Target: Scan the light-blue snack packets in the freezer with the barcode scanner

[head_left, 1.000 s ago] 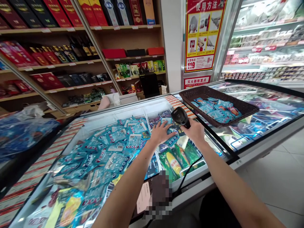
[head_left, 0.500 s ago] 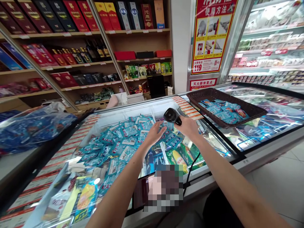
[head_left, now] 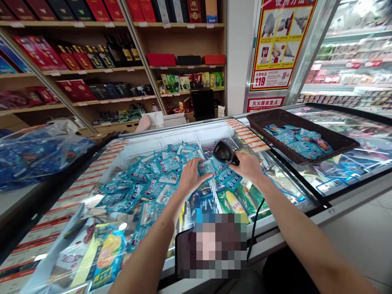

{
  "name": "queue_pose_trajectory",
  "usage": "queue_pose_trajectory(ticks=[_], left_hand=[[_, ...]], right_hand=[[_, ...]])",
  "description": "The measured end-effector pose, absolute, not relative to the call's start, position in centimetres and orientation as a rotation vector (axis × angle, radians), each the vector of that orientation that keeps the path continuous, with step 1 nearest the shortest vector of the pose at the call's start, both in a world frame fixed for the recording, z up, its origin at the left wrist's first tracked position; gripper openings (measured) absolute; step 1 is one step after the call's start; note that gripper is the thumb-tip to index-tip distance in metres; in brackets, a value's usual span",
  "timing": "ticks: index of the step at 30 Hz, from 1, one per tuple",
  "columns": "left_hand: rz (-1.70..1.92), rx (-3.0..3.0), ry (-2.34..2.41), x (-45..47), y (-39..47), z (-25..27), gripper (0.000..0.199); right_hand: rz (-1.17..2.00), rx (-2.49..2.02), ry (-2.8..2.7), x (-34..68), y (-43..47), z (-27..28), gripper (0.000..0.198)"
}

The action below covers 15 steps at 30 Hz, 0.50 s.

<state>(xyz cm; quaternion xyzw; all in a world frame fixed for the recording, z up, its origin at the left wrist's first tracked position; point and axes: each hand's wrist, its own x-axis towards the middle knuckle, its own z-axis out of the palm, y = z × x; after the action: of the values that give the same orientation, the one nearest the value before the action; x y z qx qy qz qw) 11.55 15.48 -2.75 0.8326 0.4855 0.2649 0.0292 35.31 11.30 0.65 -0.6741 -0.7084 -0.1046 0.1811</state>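
My right hand [head_left: 248, 166] is wrapped round the handle of a black barcode scanner [head_left: 224, 152], whose head tilts up and to the left. Its black cable [head_left: 256, 216] runs down towards the freezer's front edge. Just left of the scanner, my left hand [head_left: 191, 176] is over a heap of small blue packets [head_left: 165, 164], thumb and fingers apart. A blue packet [head_left: 207, 166] shows between that thumb and the fingers; whether they touch it cannot be made out. More blue packets [head_left: 229, 179] lie below the scanner.
The packets lie in a chest freezer with a white frame [head_left: 318, 218]. On the right, a brown basket [head_left: 337, 148] holds similar packets. A phone-like dark device [head_left: 185, 253], partly blurred out, is at the front edge. A plastic-wrapped blue bundle [head_left: 43, 157] sits left; shelves [head_left: 186, 25] stand behind.
The view has shifted and tipped down slightly. My left hand has spread its thumb and fingers wider above the packets. The scanner in my right hand has moved slightly right and down.
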Motion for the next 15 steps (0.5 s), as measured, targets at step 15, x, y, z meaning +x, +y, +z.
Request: queue_pose_trajectory(ticks=[15], left_hand=[[0.681, 2.671, 1.627, 11.7, 14.7, -2.8, 0.072]], right_hand=[[-0.328, -1.88, -2.022, 34.9, 10.7, 0.7, 0.035]])
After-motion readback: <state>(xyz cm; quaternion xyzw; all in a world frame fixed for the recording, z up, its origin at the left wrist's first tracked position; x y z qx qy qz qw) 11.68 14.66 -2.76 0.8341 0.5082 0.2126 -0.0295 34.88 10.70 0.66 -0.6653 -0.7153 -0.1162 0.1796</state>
